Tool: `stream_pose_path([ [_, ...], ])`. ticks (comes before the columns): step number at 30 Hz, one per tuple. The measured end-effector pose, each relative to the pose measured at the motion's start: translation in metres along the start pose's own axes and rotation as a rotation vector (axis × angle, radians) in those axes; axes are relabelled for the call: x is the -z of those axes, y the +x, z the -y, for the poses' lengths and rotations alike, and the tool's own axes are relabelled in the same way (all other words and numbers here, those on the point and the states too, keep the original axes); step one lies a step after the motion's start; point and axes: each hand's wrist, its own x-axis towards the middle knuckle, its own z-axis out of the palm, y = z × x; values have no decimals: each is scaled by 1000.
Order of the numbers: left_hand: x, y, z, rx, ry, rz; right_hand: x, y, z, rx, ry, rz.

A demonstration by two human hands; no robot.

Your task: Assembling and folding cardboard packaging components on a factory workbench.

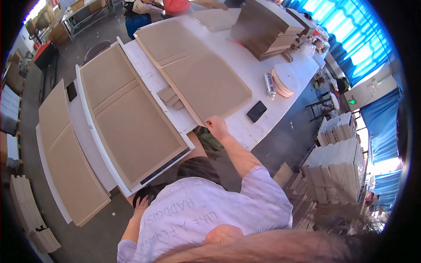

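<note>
My right hand [216, 127] is closed in a pinch beside the near corner of a brown folded cardboard sheet [206, 83] on the white table; whatever it may hold is too small to make out. My left hand [140, 205] is low at my side, fingers apart, resting against something black by my leg. In front of me, a second creased cardboard sheet [131, 127] lies inside a white-edged frame [97, 131] with a dark strip along its near end. Between the two sheets are small cardboard pieces [171, 97].
A black phone [256, 111], a white tube [269, 86] and a white-topped round roll [285, 79] lie at the right. A tall cardboard stack [265, 30] stands farther back. More sheets [72, 171] lie at the left with another phone [71, 91]. People sit across the table.
</note>
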Motion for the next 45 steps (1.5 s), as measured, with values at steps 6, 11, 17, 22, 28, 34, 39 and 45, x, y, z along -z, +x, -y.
stream_pose_path([
  [6,-4,-2,4,7,-45,0,-7,32,-4,196,-186,111],
  [11,-2,-1,3,-13,23,-74,-6,38,9,217,-370,219],
  [17,16,3,-1,-1,61,-83,-5,38,22,197,-542,308],
  [22,25,3,-2,-23,171,-133,-14,32,13,212,-495,247],
  [28,4,1,0,34,119,-80,-11,32,0,97,-150,311],
  [34,24,4,-2,-5,166,-140,-21,27,-6,135,-42,210],
  [39,7,1,1,-7,146,-101,-30,25,-12,185,-128,165],
  [45,11,1,-3,28,107,-60,-20,27,-6,210,-261,281],
])
